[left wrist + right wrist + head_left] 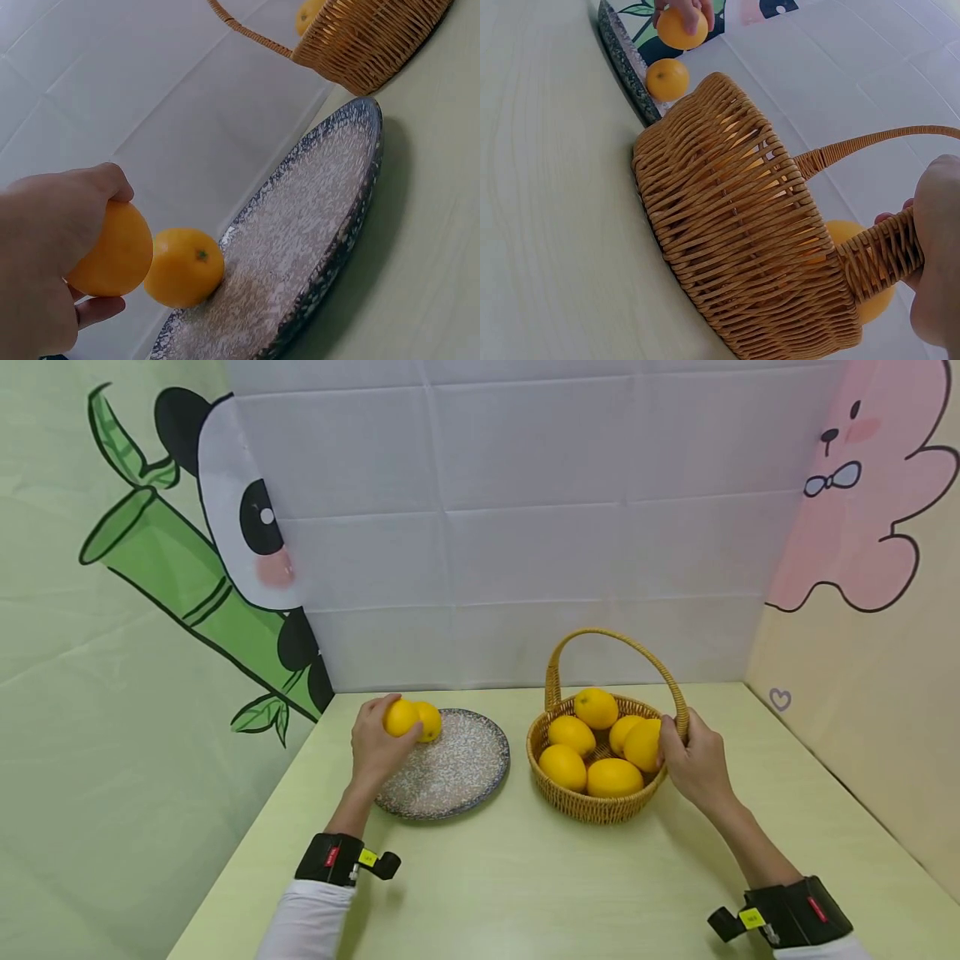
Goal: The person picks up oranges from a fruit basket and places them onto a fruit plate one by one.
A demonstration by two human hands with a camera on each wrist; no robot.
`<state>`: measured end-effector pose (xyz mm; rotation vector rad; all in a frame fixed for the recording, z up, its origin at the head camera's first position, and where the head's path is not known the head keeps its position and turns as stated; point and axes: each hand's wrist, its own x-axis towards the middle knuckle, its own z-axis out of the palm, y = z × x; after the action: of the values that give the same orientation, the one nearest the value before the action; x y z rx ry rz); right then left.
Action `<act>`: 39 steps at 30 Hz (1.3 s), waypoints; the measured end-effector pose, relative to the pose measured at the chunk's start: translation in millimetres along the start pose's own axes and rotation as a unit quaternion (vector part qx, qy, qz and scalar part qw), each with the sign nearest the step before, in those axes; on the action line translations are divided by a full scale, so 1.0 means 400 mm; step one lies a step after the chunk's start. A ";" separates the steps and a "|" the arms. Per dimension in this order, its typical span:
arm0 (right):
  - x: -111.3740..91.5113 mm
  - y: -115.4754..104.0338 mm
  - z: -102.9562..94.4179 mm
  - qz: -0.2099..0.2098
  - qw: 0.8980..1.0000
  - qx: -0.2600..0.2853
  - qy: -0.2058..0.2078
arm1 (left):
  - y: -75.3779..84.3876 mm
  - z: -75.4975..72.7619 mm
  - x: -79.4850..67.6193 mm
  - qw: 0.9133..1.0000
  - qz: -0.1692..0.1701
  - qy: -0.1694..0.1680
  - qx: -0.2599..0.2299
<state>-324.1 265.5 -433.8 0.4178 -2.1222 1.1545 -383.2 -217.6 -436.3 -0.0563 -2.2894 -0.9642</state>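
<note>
My left hand [381, 745] holds an orange [116, 251] above the left side of a speckled grey plate with a dark rim [457, 772]. Just beyond the held fruit, a second orange [184, 268] sits on the plate; in the left wrist view the two look close together, and I cannot tell if they touch. On the right, my right hand [699, 762] grips the handle [881, 251] of a woven wicker basket [735, 225] near its rim. Several oranges [572, 735] lie in the basket, one of them close to the right thumb.
Plate and basket stand side by side on a pale wooden table [510, 885], with a narrow gap between them. A white cloth wall [517, 552] rises behind the table. Printed panels with a panda and a pink animal flank the two sides.
</note>
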 end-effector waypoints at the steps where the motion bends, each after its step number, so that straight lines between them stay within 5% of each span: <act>1: 0.000 0.001 0.000 0.001 1.000 0.001 0.000 | -0.004 0.000 -0.001 1.000 -0.011 0.000 0.002; 13: 0.003 0.003 0.003 -0.008 1.000 0.000 -0.001 | -0.053 0.010 0.000 0.996 -0.085 -0.018 0.032; 20: 0.001 -0.025 0.001 0.001 1.000 -0.002 0.001 | -0.072 0.017 0.001 0.994 -0.094 -0.029 0.043; 39: 0.003 0.009 0.000 0.002 1.000 -0.002 -0.008 | -0.089 0.027 0.001 0.991 -0.111 -0.041 0.067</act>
<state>-326.8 267.6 -435.3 0.4229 -2.1394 1.1532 -399.4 -236.5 -464.0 0.2250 -2.4690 -0.9292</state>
